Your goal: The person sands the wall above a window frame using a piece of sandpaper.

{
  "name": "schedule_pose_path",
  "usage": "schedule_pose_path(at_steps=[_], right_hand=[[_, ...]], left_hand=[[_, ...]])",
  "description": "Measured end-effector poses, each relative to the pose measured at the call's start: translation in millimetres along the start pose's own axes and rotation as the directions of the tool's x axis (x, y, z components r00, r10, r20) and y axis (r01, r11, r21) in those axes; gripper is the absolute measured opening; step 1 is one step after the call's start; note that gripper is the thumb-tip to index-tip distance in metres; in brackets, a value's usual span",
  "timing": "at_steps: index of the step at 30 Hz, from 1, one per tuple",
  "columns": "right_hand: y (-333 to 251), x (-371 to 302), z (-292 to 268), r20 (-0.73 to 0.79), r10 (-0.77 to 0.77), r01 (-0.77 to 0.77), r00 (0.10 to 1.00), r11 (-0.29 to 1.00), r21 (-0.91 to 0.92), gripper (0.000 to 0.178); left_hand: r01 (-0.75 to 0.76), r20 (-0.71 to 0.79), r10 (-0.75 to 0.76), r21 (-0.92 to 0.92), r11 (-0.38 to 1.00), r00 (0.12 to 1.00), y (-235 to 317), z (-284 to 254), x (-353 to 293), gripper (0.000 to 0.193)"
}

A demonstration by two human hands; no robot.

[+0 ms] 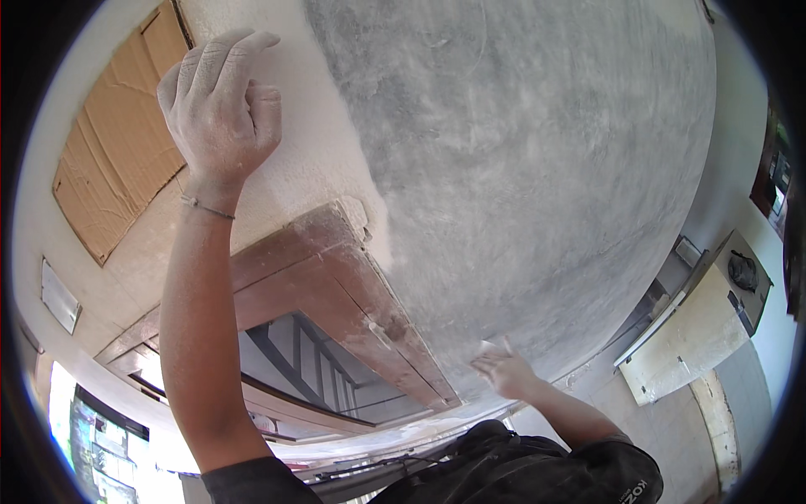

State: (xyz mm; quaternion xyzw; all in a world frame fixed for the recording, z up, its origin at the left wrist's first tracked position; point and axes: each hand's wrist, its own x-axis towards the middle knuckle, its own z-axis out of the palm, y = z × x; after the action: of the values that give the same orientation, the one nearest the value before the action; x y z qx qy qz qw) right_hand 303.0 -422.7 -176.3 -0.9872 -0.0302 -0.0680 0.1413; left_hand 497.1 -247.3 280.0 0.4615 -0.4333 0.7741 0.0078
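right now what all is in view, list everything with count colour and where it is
wall: one, grey patchy plaster, fills the centre and right
white plaster strip: one, white and rough, left of the grey area
wooden door frame: one, reddish brown and dusty, lower centre
cardboard sheet: one, tan, upper left
board: one, pale beige, right side
bracelet: one, thin, on the left wrist
dark shirt: one, black, bottom edge
left hand: one, dusted white, raised against the white plaster, fingers curled
right hand: one, dusty, on the grey wall low down, over a small pale thing

Grey plastered wall, wooden doorframe
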Motion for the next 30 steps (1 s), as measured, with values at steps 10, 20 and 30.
schedule_pose_path(at_steps=[10,20,30], right_hand=[[-28,2,-143,-0.252,0.581,0.274,0.774,0.051,0.960,0.027],[-63,-29,-194,-0.346,0.546,0.592,0.763,-0.376,0.713,0.029],[-45,-61,-177,-0.444,0.292,0.529,0.847,-0.375,0.761,0.045]], left_hand=[[0.058,-0.110,-0.072,-0.125,0.990,0.991,20,9,1,0.029],[0.686,0.796,-0.411,-0.598,-0.414,0.445,245,-92,-53,0.025],[0.677,0.872,0.188,-0.198,-0.709,0.452,239,-97,-72,0.016]])
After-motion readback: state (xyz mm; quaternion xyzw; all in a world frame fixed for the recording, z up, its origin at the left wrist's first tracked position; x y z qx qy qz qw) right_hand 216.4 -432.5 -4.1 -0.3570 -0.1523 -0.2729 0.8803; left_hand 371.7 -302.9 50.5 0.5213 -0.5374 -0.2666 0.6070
